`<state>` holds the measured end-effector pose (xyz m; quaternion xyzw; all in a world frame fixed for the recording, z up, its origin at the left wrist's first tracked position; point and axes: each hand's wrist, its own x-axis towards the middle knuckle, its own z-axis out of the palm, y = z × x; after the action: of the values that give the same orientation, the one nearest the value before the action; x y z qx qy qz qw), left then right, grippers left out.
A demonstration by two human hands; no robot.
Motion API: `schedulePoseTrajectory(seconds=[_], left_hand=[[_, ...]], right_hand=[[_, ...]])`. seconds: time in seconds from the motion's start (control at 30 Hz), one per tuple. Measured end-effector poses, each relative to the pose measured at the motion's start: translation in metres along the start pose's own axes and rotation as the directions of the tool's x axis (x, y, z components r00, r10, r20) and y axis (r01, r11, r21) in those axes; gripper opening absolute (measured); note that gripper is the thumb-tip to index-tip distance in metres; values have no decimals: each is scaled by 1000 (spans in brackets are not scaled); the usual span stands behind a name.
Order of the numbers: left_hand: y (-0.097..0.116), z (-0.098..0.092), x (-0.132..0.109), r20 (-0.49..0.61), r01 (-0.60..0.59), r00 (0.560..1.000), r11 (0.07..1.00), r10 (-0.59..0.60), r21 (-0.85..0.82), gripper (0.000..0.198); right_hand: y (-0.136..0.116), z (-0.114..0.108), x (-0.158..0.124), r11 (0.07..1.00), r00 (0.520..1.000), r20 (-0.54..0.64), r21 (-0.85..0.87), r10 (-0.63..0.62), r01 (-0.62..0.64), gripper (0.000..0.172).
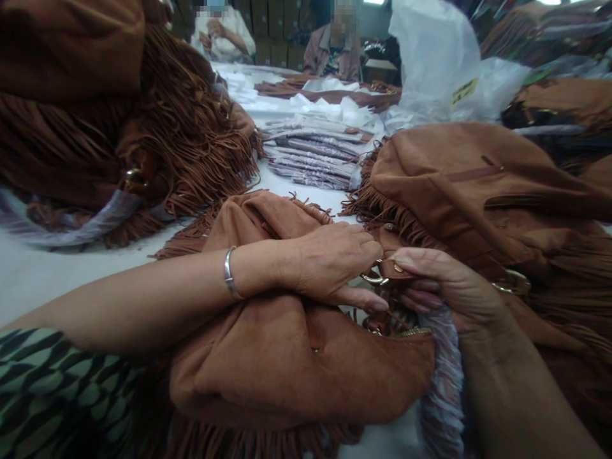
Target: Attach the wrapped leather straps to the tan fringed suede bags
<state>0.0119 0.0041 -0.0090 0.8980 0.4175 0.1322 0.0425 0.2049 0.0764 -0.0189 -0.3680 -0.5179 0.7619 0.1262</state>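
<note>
A brown suede handbag [287, 357] with fringe lies under my forearms, its zipped opening towards the right. My right hand [444, 280] pinches a brown leather strap tab [399, 269] with a gold stud between thumb and fingers. Next to the tab, a gold metal ring [374, 279] shows between my two hands. My left hand [335, 261] reaches across the bag, its fingers bent over at the ring and its thumb held apart below; its fingertips are partly hidden. A plastic-wrapped handle [442, 382] hangs down below my right hand.
Fringed brown bags [191, 127] are piled at the left, with another brown bag [478, 166] at the right. Behind lie stacked plastic-wrapped pieces [315, 153] and a large clear plastic bag [435, 57]. Two people [222, 32] are across the white table [48, 280].
</note>
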Motion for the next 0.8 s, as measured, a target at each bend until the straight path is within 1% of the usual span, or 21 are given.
schedulePoseTrajectory(seconds=[0.07, 0.13, 0.27, 0.33, 0.47, 0.53, 0.63, 0.7, 0.8], left_hand=[[-1, 5, 2, -37, 36, 999, 999, -35, 25, 52], [-1, 10, 3, -76, 38, 996, 998, -34, 57, 48], [-1, 16, 4, -145, -28, 988, 994, 44, 107, 43], [1, 18, 4, -171, -40, 983, 991, 62, 130, 40], [4, 18, 5, -215, 20, 976, 983, 19, 182, 40], [4, 17, 4, -232, 55, 973, 986, -17, 157, 46], [0, 14, 3, -227, 74, 972, 995, -56, 73, 53], [-3, 12, 2, -229, 36, 973, 999, -32, 13, 51], [-4, 12, 0, -266, -66, 963, 996, 49, -56, 46]], right_hand=[[0, 1, -1, 1000, 1000, -1, -3, -12, 12, 30], [0, 1, -2, 1000, 1000, -9, 11, -8, 8, 29], [0, 4, -3, 998, 1000, -21, 53, 22, -21, 32], [0, 7, -4, 998, 1000, -17, 56, 23, -22, 33], [-4, 11, -7, 999, 999, -39, 37, -26, 28, 35], [-6, 10, -8, 998, 996, -73, 29, -52, 54, 34], [-8, 7, -12, 998, 993, -106, 32, -58, 61, 35], [-9, 6, -14, 998, 992, -112, 19, -56, 59, 36], [-9, 7, -15, 997, 989, -133, -6, -72, 72, 35]])
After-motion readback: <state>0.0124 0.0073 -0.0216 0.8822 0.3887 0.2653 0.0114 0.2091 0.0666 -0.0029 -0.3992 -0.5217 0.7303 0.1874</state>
